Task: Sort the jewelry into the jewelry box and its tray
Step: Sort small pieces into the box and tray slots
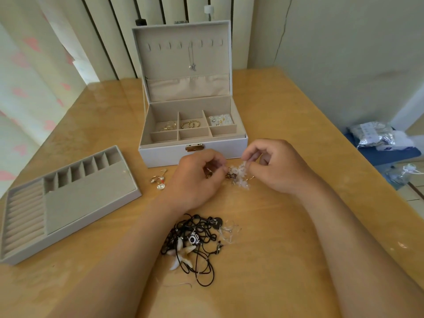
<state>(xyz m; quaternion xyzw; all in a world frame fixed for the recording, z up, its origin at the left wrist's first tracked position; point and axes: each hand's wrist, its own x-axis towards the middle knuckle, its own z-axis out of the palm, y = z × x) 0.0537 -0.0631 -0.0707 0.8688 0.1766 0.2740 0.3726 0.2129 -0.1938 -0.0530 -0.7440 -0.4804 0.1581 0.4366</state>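
Note:
The grey jewelry box (160, 154) stands open at the table's middle, with gold rings and small earrings in its back compartments and a silver necklace (191, 58) hanging in the lid. Its removable tray (91, 193) lies to the left. Just in front of the box, my left hand (195, 177) and my right hand (275, 166) both pinch a pale beaded piece (241, 174) with small dark and gold parts. A few rings (158, 180) lie left of my left hand. A tangle of black cord necklaces (195, 244) with charms lies between my forearms.
Clear plastic scraps (229, 230) lie beside the cords. The wooden table (286, 249) ends at the right, where plastic bags (371, 136) sit on a blue surface below. Curtains and a slatted wall stand behind the box.

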